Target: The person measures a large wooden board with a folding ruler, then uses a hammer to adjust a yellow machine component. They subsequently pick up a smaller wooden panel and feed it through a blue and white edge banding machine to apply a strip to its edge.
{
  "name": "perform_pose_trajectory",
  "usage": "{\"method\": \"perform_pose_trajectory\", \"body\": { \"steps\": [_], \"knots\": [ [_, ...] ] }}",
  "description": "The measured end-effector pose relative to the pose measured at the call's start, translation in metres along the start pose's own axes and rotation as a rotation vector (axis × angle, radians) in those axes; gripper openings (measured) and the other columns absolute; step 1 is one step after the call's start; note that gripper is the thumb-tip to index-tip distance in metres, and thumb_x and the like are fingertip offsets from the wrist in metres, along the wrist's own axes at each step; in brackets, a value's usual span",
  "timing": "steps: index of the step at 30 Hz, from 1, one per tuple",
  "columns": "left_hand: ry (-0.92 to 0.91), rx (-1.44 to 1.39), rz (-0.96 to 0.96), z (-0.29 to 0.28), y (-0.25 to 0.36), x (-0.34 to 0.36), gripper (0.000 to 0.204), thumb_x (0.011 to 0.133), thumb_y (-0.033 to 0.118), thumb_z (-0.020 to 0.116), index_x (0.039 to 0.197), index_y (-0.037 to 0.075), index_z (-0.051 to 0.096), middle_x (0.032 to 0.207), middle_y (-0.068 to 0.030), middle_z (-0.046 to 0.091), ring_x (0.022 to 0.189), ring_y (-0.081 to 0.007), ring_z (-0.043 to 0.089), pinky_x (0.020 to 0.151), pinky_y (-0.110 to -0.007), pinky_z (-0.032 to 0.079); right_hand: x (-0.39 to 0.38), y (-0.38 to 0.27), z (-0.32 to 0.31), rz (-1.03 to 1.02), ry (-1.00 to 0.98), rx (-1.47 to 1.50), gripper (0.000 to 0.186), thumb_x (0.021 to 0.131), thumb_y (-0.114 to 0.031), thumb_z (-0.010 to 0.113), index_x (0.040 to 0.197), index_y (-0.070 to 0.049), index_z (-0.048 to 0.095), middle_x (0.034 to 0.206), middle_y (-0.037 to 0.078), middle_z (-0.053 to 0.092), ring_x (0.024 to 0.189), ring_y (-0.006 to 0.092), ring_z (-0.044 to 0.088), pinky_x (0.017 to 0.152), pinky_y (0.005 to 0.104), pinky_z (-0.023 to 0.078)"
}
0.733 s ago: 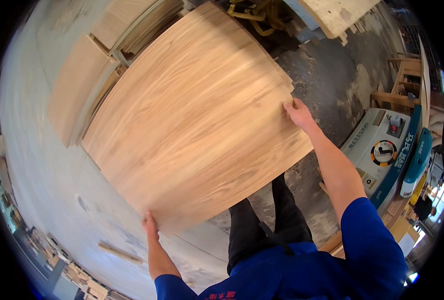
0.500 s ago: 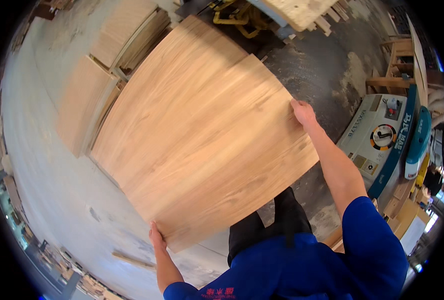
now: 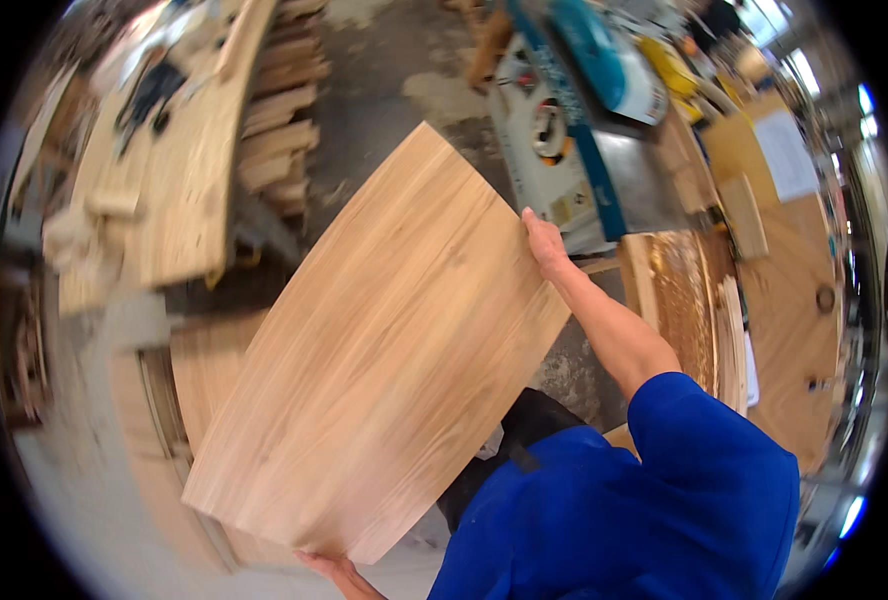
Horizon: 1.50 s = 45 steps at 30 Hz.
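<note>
**Panel carried, not yet set down**

Fingers of our right hand (image 3: 544,243) clamp the far edge of the panel (image 3: 384,350); our left hand (image 3: 336,572) grips its near corner at 6 o'clock. We judge the carry is midway. The saw (image 3: 574,130) at 1 o'clock and stacked boards (image 3: 274,130) at 11 crowd the way.

**Wide wooden panel held at two edges**

A large pale wood panel (image 3: 384,350) fills the frame's centre. The right hand (image 3: 544,245) grips its upper right edge; the left hand (image 3: 336,572) supports the bottom edge. A table saw (image 3: 564,150) stands upper right, stacked boards (image 3: 279,120) upper left.
</note>
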<state>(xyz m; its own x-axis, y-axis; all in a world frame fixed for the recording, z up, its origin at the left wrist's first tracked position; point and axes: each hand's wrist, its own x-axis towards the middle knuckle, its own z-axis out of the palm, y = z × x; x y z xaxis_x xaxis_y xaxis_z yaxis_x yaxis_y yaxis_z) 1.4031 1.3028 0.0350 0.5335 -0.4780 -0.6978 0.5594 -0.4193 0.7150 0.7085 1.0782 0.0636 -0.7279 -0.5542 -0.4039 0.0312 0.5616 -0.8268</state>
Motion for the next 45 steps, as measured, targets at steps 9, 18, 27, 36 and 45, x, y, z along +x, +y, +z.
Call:
{"method": "perform_pose_trajectory", "body": {
  "steps": [9,18,27,36,45],
  "knots": [
    [-0.443,-0.006,0.427,0.290,0.069,-0.055,0.061,0.094,0.049,0.040,0.136,0.006,0.047,0.139,-0.0118,0.049,0.129,-0.0283,0.043,0.107,-0.044,0.032,0.043,-0.081,-0.238,-0.219,0.472,0.912,0.074,0.094,-0.058,0.046,0.124,0.009,0.056,0.120,0.013,0.060,0.110,0.0234,0.056,0.095,0.0331,0.042],
    [-0.889,0.279,0.236,0.467,0.001,-0.149,0.059,0.097,0.045,0.040,0.141,0.006,0.042,0.142,-0.0140,0.047,0.126,-0.0303,0.048,0.105,-0.053,0.036,0.051,-0.041,-0.373,-0.324,0.839,1.345,0.064,0.097,-0.052,0.042,0.129,0.002,0.053,0.122,0.012,0.059,0.108,0.0254,0.057,0.093,0.0368,0.047],
    [-1.024,0.342,-0.063,0.499,-0.018,-0.223,0.055,0.097,0.041,0.042,0.138,0.005,0.045,0.139,-0.0144,0.051,0.124,-0.0309,0.051,0.106,-0.049,0.039,0.036,0.017,-0.386,-0.261,0.807,1.411,0.063,0.098,-0.053,0.041,0.133,-0.002,0.050,0.127,0.013,0.057,0.114,0.0285,0.056,0.098,0.0403,0.045],
    [-1.151,0.521,-0.330,0.506,0.021,-0.140,0.051,0.098,0.033,0.044,0.140,0.005,0.044,0.137,-0.0140,0.053,0.122,-0.0306,0.054,0.107,-0.045,0.040,-0.053,0.061,-0.360,-0.039,0.765,1.506,0.062,0.099,-0.053,0.037,0.137,-0.005,0.047,0.134,0.014,0.055,0.122,0.0327,0.051,0.104,0.0445,0.042],
    [-1.100,1.059,-0.152,0.554,-0.035,-0.093,0.047,0.093,0.012,0.057,0.136,0.001,0.045,0.126,-0.0127,0.060,0.113,-0.0245,0.060,0.099,-0.039,0.047,-0.032,0.126,-0.352,0.179,0.615,1.297,0.055,0.103,-0.042,0.031,0.142,-0.003,0.038,0.139,0.017,0.049,0.127,0.0343,0.048,0.108,0.0478,0.040]
  ]
}}
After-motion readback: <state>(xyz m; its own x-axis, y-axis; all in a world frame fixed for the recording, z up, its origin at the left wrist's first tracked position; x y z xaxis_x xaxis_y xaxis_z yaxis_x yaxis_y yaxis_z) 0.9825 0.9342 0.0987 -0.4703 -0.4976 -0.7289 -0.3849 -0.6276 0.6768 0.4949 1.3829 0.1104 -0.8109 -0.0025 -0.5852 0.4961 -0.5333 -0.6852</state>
